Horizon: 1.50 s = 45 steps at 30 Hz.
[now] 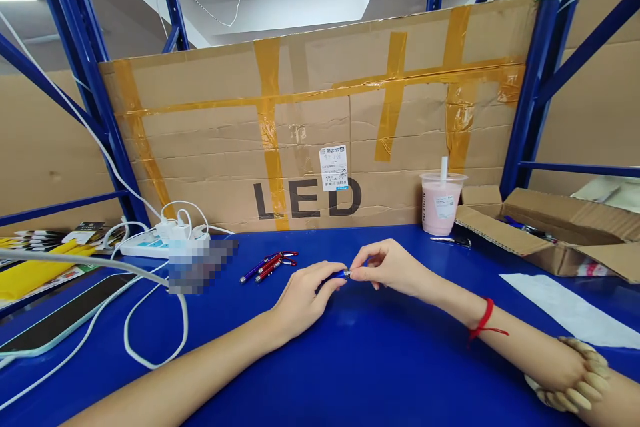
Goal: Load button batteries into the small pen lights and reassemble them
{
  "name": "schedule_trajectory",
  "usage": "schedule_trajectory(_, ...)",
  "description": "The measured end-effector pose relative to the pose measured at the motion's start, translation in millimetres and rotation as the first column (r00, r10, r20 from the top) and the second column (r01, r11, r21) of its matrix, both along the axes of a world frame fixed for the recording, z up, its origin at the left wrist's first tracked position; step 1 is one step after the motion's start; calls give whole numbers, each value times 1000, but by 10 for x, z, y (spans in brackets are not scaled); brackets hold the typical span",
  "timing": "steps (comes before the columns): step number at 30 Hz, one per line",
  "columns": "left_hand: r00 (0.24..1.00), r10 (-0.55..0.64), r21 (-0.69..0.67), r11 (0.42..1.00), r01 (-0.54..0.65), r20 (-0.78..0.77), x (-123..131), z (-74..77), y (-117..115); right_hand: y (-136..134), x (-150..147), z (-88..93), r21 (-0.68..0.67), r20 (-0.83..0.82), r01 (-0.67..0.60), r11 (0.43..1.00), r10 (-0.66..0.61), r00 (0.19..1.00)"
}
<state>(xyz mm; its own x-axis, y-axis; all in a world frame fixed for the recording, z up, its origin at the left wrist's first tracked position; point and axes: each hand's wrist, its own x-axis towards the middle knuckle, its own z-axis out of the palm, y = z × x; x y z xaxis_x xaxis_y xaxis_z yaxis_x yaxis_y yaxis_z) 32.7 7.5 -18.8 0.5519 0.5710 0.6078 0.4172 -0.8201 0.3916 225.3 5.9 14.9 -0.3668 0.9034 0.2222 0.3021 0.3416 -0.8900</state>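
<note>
My left hand (303,297) rests on the blue table (350,360) with its fingers closed round a small blue pen-like stick (342,273). My right hand (389,265) pinches the silver tip of the same stick from the right. A red string is tied round my right wrist and wooden beads sit further up that arm. Several similar blue and red sticks with clips (269,265) lie on the table just left of my hands.
A taped cardboard sheet marked LED (320,127) stands behind the table. A pink drink cup with a straw (442,203) stands at the right, beside an open cardboard box (550,230). A white power strip with cables (160,240) and a tablet (65,313) lie left.
</note>
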Motion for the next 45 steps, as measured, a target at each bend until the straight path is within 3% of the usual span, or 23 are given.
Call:
schedule_trajectory(5,998,-46,32,998,47,-37,1,3,-1,52,56,-18,-36,108,-18,999,21,994)
schedule_trajectory(15,981,-118,48,991,127,-151,5,10,-39,34,117,-33,175,343,-162,971,94,934)
schedule_trajectory(18,986,-125,62,989,133,-114,14,-6,-40,-21,120,2,319,459,-254,913,86,884)
schedule_trajectory(21,991,-120,95,988,125,-58,28,-16,-33,-84,112,51,473,590,-335,815,-11,807)
schedule_trajectory(25,994,-105,140,984,110,-40,35,-38,-10,-128,75,48,566,650,-368,738,-125,749)
schedule_trajectory(27,994,-100,162,981,104,-33,32,-55,5,-140,37,16,577,618,-323,750,-143,773)
schedule_trajectory(29,994,-104,174,979,106,-20,28,-67,16,-156,-10,-15,517,558,-238,822,-112,822)
schedule_trajectory(31,994,-106,183,977,106,-5,24,-71,24,-172,-53,-36,348,482,-143,926,-46,875)
schedule_trajectory(33,995,-98,184,978,98,-9,21,-70,32,-176,-81,-50,175,406,-83,981,5,914)
schedule_trajectory(35,997,-74,176,981,77,-24,17,-69,43,-157,-89,-67,89,349,-56,994,22,937)
schedule_trajectory(39,999,-15,140,990,19,-29,10,-70,66,-80,-69,-114,58,281,-53,997,35,959)
schedule_trajectory(45,995,74,81,994,-68,-71,31,6,18,-62,-47,-105,152,351,-25,988,-31,936)
